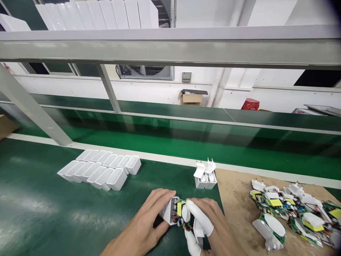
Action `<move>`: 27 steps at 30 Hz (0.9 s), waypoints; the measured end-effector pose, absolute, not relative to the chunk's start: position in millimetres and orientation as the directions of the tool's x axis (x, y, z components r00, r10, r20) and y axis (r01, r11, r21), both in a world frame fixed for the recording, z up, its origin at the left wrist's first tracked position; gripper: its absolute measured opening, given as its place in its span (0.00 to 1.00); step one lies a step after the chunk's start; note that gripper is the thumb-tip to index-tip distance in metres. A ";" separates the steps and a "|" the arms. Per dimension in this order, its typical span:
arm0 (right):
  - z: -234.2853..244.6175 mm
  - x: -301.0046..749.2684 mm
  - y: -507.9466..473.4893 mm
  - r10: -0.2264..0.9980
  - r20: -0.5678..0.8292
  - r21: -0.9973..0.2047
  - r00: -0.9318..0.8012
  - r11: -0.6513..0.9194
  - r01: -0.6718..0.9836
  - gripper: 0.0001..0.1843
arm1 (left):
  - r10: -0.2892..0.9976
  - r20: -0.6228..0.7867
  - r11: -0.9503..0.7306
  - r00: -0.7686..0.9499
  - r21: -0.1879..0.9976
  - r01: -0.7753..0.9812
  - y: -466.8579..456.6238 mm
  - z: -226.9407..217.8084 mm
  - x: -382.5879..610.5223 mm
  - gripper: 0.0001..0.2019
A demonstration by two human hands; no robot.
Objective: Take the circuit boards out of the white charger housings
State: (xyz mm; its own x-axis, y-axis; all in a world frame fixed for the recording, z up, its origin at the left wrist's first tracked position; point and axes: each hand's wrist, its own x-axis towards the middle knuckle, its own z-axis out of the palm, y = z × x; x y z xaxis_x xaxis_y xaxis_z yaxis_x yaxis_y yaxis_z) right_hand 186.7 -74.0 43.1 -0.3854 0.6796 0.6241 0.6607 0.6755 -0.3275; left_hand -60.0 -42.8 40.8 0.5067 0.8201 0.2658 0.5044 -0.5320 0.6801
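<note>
My left hand [150, 217] grips a white plastic charger housing [167, 212], its open end turned to the right. In my right hand [205, 217], with white covers on thumb and index finger, is a circuit board [182, 209] carrying a yellow-wrapped transformer and a white pad. The board's left end is at the mouth of the housing; how far it reaches inside I cannot tell. A white plug piece [198, 229] hangs at the board's right side, partly hidden by my fingers.
Two rows of white housings [117, 179] stand on the green table at left. Two housings with plug pieces [205, 177] stand ahead. Several circuit boards with plugs [290, 206] lie heaped on a brown board [234, 213] at right. A metal shelf beam [170, 51] crosses above.
</note>
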 end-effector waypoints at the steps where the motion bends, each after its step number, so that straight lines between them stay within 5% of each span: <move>1: 43.8 186.7 -74.1 0.682 0.620 -0.326 -0.388 0.674 0.663 0.36 | 0.818 0.262 -0.533 0.512 0.679 0.504 -43.0 41.6 -59.8 0.36; 27: 31.9 188.2 -70.2 0.661 0.638 -0.296 -0.396 0.685 0.666 0.42 | 0.801 0.252 -0.549 0.543 0.670 0.499 -43.9 43.3 -56.1 0.36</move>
